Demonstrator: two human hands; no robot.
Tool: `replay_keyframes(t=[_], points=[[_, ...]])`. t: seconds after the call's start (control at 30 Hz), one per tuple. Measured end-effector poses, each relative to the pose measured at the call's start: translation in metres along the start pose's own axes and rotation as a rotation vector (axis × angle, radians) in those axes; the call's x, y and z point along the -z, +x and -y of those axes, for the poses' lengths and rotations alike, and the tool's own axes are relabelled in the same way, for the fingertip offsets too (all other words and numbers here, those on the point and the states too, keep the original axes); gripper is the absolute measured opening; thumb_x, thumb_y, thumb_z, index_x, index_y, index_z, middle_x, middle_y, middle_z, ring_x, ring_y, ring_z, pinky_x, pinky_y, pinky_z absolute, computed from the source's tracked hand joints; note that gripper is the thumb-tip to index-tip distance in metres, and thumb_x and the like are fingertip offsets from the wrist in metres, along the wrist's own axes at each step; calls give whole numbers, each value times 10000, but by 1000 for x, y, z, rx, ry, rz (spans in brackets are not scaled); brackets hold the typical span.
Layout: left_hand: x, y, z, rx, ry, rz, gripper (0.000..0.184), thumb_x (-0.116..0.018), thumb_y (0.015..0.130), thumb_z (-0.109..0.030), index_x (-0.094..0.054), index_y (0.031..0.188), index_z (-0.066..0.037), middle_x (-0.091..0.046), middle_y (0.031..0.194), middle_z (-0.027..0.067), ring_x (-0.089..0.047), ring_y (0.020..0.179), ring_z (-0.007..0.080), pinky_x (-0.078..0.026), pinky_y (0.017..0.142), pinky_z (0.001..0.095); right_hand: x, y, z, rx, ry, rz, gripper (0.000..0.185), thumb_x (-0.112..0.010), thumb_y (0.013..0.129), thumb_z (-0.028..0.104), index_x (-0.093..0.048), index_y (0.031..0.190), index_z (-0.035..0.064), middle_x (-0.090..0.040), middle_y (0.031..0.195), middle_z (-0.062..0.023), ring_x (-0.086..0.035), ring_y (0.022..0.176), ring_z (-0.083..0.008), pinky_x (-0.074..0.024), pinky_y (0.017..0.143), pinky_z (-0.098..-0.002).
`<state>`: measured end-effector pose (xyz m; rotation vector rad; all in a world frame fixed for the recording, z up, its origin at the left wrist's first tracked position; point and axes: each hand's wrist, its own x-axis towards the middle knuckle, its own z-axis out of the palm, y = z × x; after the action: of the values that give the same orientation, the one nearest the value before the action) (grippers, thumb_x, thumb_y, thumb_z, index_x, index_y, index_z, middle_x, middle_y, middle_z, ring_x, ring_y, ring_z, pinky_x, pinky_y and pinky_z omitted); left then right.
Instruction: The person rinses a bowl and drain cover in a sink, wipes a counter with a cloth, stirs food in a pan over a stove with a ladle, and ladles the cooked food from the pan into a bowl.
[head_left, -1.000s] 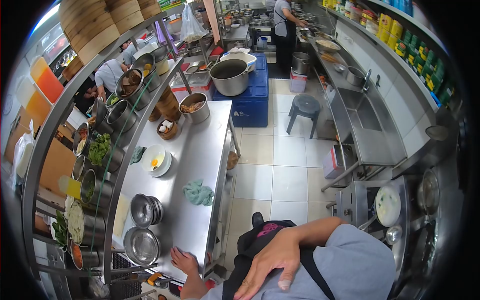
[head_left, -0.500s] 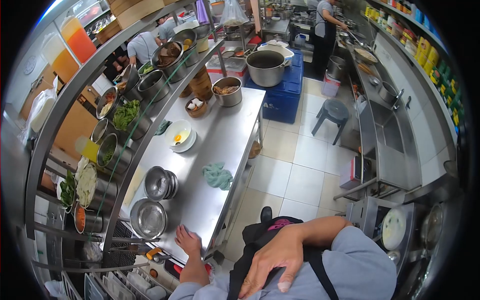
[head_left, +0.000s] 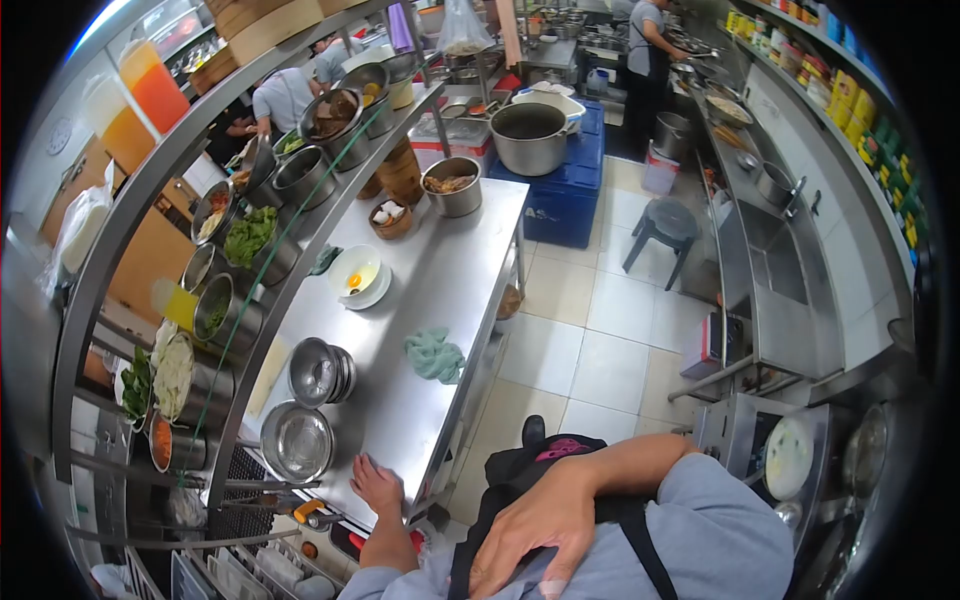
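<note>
My left hand (head_left: 377,485) lies palm down on the near end of the steel table (head_left: 400,420), fingers spread, holding nothing. Close to its fingertips is a wide metal bowl (head_left: 297,441), and behind that a stack of smaller metal bowls (head_left: 318,370). My right hand (head_left: 535,525) rests flat against the chest of my black apron (head_left: 487,520), thumb apart from the fingers; the fingertips are partly hidden at the lower edge. A crumpled green cloth (head_left: 433,355) lies farther along the table. Beyond it, a white bowl (head_left: 357,272) contains a raw egg.
A shelf rail (head_left: 330,225) with several metal food pots runs along the left. A large pot (head_left: 528,140) stands on a blue cooler (head_left: 570,195). A stool (head_left: 664,232) is on the tiled floor, right of the table. Co-workers stand in the background.
My right hand has slid slightly down and left over the apron. My left hand stays on the table in nearly the same place.
</note>
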<state>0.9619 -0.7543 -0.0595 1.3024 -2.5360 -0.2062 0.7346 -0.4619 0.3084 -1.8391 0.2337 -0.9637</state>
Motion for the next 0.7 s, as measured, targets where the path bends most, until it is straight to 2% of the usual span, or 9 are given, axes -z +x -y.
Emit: replay_keyframes(t=[0.33, 0.57, 0.63, 0.7], points=[[0, -1, -2, -13, 17, -15, 529, -483, 923, -220, -479, 1427, -59, -437, 1526, 158, -381, 1439, 325, -209, 1191, 591, 1, 7, -2, 28, -34, -41, 541, -650, 987, 317, -547, 1249, -146, -591, 1227, -337, -565, 1143, -483, -460, 980, -479], [-4, -2, 1, -21, 20, -9, 522, -473, 928, -218, -479, 1423, -54, -435, 1528, 158, -379, 1439, 323, -217, 1184, 596, 3, 9, -4, -30, -46, 2, 591, -627, 995, 384, -549, 1250, -143, -591, 1240, -335, -568, 1144, -475, -457, 989, -468], [-3, -3, 0, -21, 40, -15, 519, -469, 930, -219, -480, 1422, -54, -438, 1524, 158, -381, 1437, 322, -221, 1182, 597, 0, 7, -8, 31, -30, -58, 599, -589, 1013, 406, -553, 1251, -142, -593, 1236, -337, -573, 1131, -481, -457, 990, -474], [-3, -2, -1, -21, 37, -18, 520, -469, 930, -221, -480, 1421, -53, -441, 1521, 159, -381, 1436, 320, -225, 1180, 597, 4, 5, -4, -25, -40, -16, 594, -548, 1034, 398, -530, 1291, -137, -577, 1277, -333, -556, 1177, -470, -439, 1017, -472]])
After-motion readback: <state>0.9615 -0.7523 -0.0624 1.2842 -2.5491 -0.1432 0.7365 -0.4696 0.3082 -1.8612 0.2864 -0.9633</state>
